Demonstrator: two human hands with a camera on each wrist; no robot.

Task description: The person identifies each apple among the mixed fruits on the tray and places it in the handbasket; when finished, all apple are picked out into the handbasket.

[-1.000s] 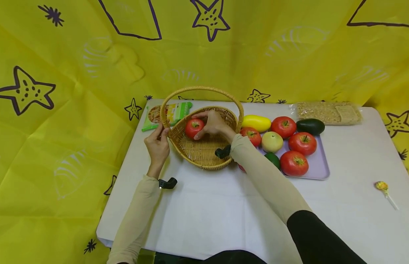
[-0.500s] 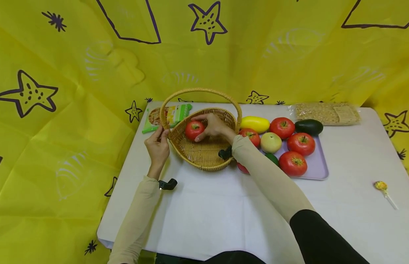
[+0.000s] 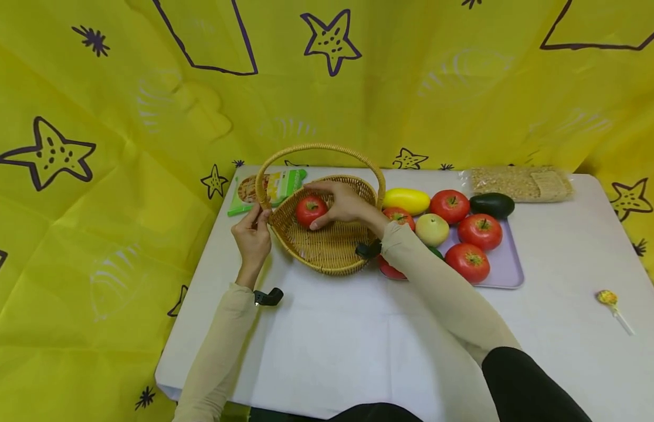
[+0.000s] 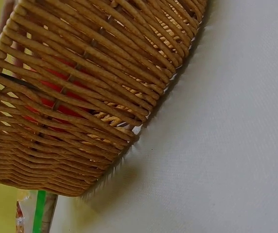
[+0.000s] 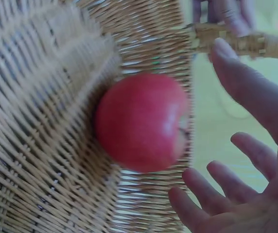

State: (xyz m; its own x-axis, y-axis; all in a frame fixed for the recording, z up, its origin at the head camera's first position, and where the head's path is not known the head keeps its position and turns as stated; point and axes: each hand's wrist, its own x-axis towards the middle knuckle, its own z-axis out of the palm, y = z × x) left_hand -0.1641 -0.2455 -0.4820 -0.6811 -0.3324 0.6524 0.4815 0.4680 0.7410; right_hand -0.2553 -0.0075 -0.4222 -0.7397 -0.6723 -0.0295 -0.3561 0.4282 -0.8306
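A red apple [image 3: 311, 211] lies inside a wicker basket [image 3: 327, 265], against its left wall. My right hand [image 3: 344, 202] is over the basket with fingers spread beside the apple. In the right wrist view, a gap shows between the apple [image 5: 141, 123] and the extended thumb and fingers of the right hand [image 5: 246, 194]. At the basket's left end, my left hand [image 3: 253, 240] pinches the foot of the arched handle [image 3: 261, 184]. The left wrist view shows the basket's woven side [image 4: 80, 97], with red visible through the gaps.
Right of the basket, a lilac tray [image 3: 511, 258] bears several red apples [image 3: 467, 262], a yellow-green round fruit [image 3: 431, 229] and other produce. A dark green avocado [image 3: 492, 206], grain bag [image 3: 522, 183], green snack packet [image 3: 242, 202] and lollipop [image 3: 614, 309] are around.
My right hand's fingers have come away from the apple, and the right forearm has shifted slightly right. The apple stays in the basket, and the left hand keeps its hold.
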